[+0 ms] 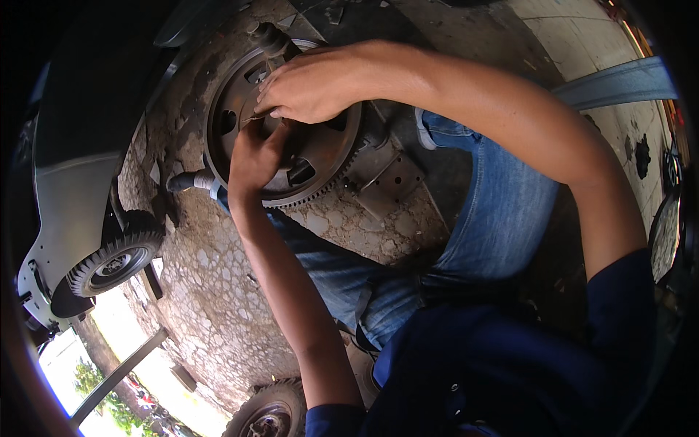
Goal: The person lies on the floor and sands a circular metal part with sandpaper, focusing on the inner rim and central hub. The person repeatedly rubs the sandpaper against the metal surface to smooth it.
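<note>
A large round steel flywheel (218, 147) with a toothed ring gear (322, 191) lies in front of me on the rough floor. Over its middle, my right hand (308, 87) has its fingers bent around the edge of a thin, dark, flat piece (255, 116), probably a sheet. My left hand (255, 161) is just below, fingers and thumb pointing at the same spot; its fingertips are partly in shadow. Whether it grips the piece is unclear. The flywheel's center is mostly covered by both hands. Behind the right hand a dark cylindrical metal part (271, 39) leans at the wheel's far rim.
A metal plate with holes (390, 183) lies right of the flywheel. A vehicle body (82, 180) with a treaded wheel (117, 265) stands on the left. Another wheel (267, 412) is at the bottom. My legs in jeans (491, 202) spread around the flywheel on stony flooring (218, 295).
</note>
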`<action>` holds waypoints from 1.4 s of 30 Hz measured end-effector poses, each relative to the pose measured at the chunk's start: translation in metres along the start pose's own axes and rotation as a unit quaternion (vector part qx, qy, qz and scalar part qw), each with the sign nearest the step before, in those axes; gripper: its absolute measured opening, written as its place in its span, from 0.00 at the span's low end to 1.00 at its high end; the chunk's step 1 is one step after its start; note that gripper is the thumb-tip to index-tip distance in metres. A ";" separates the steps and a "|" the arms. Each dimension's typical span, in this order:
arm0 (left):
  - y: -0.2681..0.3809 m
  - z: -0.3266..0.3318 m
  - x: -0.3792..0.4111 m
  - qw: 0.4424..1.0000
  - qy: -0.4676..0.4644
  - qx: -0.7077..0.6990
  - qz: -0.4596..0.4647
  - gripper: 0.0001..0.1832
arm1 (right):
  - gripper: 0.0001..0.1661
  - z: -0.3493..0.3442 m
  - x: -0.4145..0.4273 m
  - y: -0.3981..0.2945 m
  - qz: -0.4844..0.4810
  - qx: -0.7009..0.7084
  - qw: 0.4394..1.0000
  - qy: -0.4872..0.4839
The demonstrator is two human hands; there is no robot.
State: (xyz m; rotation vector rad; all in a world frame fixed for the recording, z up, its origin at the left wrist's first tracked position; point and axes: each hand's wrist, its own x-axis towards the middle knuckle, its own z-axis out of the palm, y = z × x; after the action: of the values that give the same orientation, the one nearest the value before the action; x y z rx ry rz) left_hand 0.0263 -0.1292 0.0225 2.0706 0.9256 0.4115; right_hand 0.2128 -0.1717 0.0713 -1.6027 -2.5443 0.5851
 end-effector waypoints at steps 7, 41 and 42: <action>0.018 -0.004 -0.002 0.996 -0.026 -0.016 -0.085 0.24 | 0.21 0.003 -0.004 0.008 -0.017 -0.160 0.985 0.067; 0.022 0.000 -0.007 0.994 -0.004 -0.056 -0.091 0.22 | 0.17 0.004 -0.007 -0.004 0.003 -0.217 0.975 0.048; 0.022 0.003 -0.007 0.995 0.002 -0.060 -0.082 0.22 | 0.17 0.002 -0.014 -0.009 0.002 -0.220 0.974 0.049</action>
State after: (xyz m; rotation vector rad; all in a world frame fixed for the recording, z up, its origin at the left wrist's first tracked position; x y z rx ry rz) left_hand 0.0337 -0.1447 0.0376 1.8701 1.0380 0.3750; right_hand 0.2110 -0.1877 0.0745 -1.7013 -2.7260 -0.0709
